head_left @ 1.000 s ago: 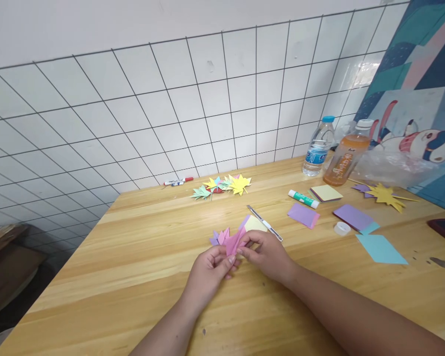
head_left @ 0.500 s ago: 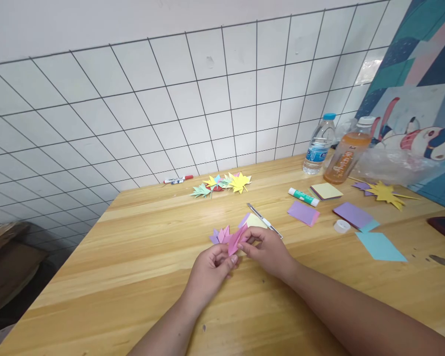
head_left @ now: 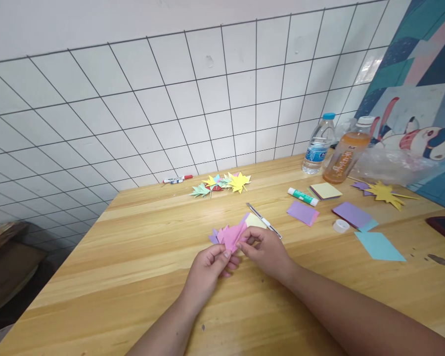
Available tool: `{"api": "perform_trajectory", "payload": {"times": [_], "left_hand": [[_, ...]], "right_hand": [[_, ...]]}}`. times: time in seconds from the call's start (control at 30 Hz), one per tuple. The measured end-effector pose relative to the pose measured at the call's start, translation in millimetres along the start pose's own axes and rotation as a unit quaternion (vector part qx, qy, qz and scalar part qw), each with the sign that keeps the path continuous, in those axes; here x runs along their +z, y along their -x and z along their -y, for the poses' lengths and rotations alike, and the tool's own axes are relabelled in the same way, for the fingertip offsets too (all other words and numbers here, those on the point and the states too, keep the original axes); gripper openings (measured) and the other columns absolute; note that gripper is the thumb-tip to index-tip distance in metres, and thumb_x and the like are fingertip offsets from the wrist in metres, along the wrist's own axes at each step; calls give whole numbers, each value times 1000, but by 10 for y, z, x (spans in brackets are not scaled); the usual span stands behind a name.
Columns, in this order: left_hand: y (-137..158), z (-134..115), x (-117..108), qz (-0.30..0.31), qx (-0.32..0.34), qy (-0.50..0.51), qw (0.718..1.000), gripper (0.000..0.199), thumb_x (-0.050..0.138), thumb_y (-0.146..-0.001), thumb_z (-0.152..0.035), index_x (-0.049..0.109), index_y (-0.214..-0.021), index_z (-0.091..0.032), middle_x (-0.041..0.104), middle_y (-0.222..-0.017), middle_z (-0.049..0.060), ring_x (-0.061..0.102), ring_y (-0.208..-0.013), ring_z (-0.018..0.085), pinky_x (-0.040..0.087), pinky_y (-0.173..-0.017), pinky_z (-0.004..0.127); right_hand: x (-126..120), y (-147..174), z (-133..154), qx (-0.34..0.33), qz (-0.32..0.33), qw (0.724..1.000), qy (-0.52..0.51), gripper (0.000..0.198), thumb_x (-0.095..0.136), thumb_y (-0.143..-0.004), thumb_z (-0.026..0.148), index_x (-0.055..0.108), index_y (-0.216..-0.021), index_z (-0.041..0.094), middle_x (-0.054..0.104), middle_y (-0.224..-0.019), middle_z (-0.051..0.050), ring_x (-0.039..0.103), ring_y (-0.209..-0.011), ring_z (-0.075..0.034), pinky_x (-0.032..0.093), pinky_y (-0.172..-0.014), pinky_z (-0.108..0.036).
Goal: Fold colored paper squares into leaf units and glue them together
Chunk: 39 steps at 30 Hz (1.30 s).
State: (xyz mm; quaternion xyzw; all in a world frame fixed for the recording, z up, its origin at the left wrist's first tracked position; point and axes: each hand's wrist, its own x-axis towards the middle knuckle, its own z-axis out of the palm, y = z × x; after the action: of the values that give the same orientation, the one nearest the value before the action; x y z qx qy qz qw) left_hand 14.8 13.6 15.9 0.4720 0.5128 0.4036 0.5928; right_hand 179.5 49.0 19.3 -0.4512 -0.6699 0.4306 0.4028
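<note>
A pink sheet of folded paper [head_left: 233, 237] is held between both hands above the wooden table. My left hand [head_left: 210, 264] pinches its lower corner between thumb and fingers. On the right side of the paper, my right hand [head_left: 261, 245] grips the edge with thumb and forefinger. Just behind the hands lie pink and purple folded paper pieces [head_left: 215, 236], partly covered by the held paper. A pale yellow paper square [head_left: 257, 221] lies beside my right hand, with a slim utility knife [head_left: 261, 216] resting across its edge.
Paper leaves [head_left: 239, 182] and markers [head_left: 178, 179] lie near the tiled wall. To the right are a glue stick [head_left: 303, 197], purple paper [head_left: 352, 215], a blue square [head_left: 380, 245], a white cap [head_left: 341, 226], a water bottle [head_left: 318, 144] and an orange drink bottle [head_left: 346, 153].
The pink paper has turned and spread, so a broader triangular face shows. My left hand's fingers have shifted slightly along its lower corner; my right hand stays almost in place.
</note>
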Motion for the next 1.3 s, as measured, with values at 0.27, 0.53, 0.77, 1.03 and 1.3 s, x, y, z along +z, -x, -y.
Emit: {"api": "perform_trajectory", "payload": {"times": [0.27,0.53,0.77,1.03,1.3], "left_hand": [[5,1,18,-10,-5,-13,1000,37,69,-67,-48,69,-78,-13,70,-70,9,61,-61,16,44,-54,23],[16,-6,-9,16,-5,-12,1000,38,61,-75,-48,68,-88,-13,71,-78,10,63,-67,16,46,-57,23],[-1,0,31,-8,-4,-28,1000,39,67,-68,-51,67,-72,-12,69,-66,8,60,-57,14,44,-53,22],[-4,21,32,-8,7,-28,1000,38,67,-68,-50,66,-75,-13,69,-68,8,61,-59,14,44,-53,22],[-6,11,39,-31,19,-7,999,38,68,-68,-49,66,-78,-12,66,-62,5,57,-54,13,42,-49,21]], "right_hand": [[-4,10,-5,8,-2,1000,5,7,57,-73,22,62,-70,18,64,-65,0,55,-56,-10,42,-51,-19],[-3,15,29,14,-5,1000,7,8,56,-73,22,61,-69,17,63,-63,0,55,-55,-10,42,-51,-19],[15,34,18,-7,-6,1000,15,7,58,-72,22,61,-67,18,63,-62,1,55,-55,-10,42,-50,-19],[33,38,-1,-15,3,1000,-6,7,57,-73,21,59,-68,17,64,-64,0,58,-57,-10,44,-51,-19],[55,74,-8,-15,13,998,-57,36,62,-73,21,52,-107,21,65,-83,0,59,-59,-9,45,-54,-20]]}}
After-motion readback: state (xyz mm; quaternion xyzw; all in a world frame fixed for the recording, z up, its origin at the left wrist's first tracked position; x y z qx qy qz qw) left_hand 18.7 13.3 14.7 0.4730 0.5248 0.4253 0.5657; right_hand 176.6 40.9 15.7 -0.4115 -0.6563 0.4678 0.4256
